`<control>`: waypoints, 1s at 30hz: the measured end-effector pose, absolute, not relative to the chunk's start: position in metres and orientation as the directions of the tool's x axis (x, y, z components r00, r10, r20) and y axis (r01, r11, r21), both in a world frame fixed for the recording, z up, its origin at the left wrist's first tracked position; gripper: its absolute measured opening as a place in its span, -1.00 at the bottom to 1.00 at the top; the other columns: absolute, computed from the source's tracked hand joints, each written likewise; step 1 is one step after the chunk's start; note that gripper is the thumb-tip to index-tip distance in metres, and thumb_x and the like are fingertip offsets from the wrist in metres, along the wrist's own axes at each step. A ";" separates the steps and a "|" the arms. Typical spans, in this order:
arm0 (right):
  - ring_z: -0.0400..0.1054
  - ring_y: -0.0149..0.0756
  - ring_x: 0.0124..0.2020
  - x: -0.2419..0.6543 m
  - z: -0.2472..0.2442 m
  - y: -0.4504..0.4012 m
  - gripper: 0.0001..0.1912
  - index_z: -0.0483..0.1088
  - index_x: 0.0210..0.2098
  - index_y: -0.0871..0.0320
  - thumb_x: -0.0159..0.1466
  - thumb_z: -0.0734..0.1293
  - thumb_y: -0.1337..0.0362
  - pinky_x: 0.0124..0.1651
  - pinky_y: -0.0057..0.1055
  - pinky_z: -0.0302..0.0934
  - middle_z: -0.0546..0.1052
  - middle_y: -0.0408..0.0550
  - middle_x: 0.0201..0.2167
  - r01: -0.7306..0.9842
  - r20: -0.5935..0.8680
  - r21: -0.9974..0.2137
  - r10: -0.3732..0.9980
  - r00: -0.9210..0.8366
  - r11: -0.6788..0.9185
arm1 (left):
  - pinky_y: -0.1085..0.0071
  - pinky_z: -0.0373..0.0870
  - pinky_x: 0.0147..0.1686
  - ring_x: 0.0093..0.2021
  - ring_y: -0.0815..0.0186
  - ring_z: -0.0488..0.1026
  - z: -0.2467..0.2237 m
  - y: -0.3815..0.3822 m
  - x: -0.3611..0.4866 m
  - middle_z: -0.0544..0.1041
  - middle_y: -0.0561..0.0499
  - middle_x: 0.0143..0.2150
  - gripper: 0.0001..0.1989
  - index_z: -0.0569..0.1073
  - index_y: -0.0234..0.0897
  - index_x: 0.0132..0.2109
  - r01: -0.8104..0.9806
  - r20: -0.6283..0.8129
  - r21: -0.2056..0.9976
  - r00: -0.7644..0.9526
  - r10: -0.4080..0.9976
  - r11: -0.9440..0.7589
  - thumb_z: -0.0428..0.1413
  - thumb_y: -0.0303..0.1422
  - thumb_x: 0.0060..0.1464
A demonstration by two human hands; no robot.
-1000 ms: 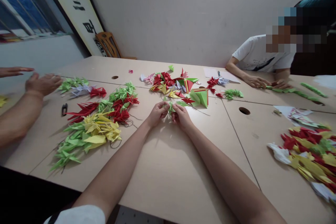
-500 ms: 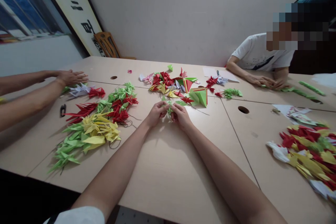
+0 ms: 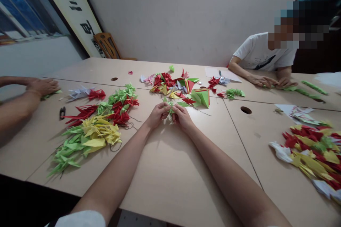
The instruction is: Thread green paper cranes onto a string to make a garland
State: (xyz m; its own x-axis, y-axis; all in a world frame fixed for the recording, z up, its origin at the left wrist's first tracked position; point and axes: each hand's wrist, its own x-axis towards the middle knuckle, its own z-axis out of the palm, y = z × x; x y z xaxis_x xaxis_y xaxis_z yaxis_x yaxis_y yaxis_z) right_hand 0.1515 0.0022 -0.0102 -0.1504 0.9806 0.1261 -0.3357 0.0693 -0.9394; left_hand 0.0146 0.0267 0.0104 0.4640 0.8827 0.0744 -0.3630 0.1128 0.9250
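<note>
My left hand (image 3: pixel 158 114) and my right hand (image 3: pixel 183 115) meet above the middle of the table, fingertips pinched from both sides on a small green folded paper piece (image 3: pixel 171 109). Fingers cover much of it, so its exact shape is hard to make out. Just beyond my hands lies a pile of folded paper cranes (image 3: pixel 165 81) in red, yellow, white and green. Square green paper sheets (image 3: pixel 201 98), bent and edged with red and yellow, stand at that pile's right side. A dark thread (image 3: pixel 199 112) trails over the table close to my right hand.
On the left lie strung yellow cranes (image 3: pixel 99 131), green cranes (image 3: pixel 69 145) and red cranes (image 3: pixel 82 114), near small black snips (image 3: pixel 62 112). A mixed heap (image 3: pixel 314 152) sits at right. Another person's hands (image 3: pixel 44 88) rest far left; a person in a white shirt (image 3: pixel 255 55) works with green paper opposite.
The other person's hands at the left have drawn back leftward from the white cranes, with a green piece now beside them. My own hands keep their pinch on the green paper.
</note>
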 end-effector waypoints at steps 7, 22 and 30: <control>0.11 -0.53 -0.78 0.152 -0.011 0.003 -0.60 0.23 -0.43 0.11 0.12 0.38 -0.07 -0.74 -0.60 -0.04 0.31 -0.31 -0.74 -0.370 0.093 -0.929 0.982 -0.167 0.025 | 0.60 -0.16 -0.68 -0.68 0.61 -0.06 0.007 0.030 0.014 0.06 0.25 -0.65 -0.61 0.32 -0.33 -0.42 -0.345 0.080 0.934 0.458 0.885 0.093 0.33 -0.18 -0.14; 0.16 -0.53 -0.77 0.155 -0.008 0.001 -0.64 0.24 -0.42 0.12 0.12 0.38 -0.02 -0.71 -0.60 -0.02 0.38 -0.28 -0.70 -0.346 0.106 -0.938 0.975 -0.197 0.032 | 0.60 -0.14 -0.66 -0.66 0.60 -0.03 0.007 0.029 0.015 0.09 0.23 -0.64 -0.62 0.33 -0.33 -0.42 -0.328 0.088 0.942 0.463 0.882 0.078 0.31 -0.16 -0.11; 0.15 -0.49 -0.79 0.153 -0.006 0.000 -0.61 0.21 -0.39 0.09 0.14 0.32 -0.10 -0.74 -0.55 -0.08 0.37 -0.27 -0.65 -0.214 0.096 -0.974 0.989 -0.110 0.071 | 0.60 -0.13 -0.67 -0.66 0.59 -0.04 0.004 0.033 0.011 0.07 0.24 -0.65 -0.58 0.30 -0.31 -0.42 -0.285 0.081 0.957 0.420 0.904 0.047 0.30 -0.10 -0.13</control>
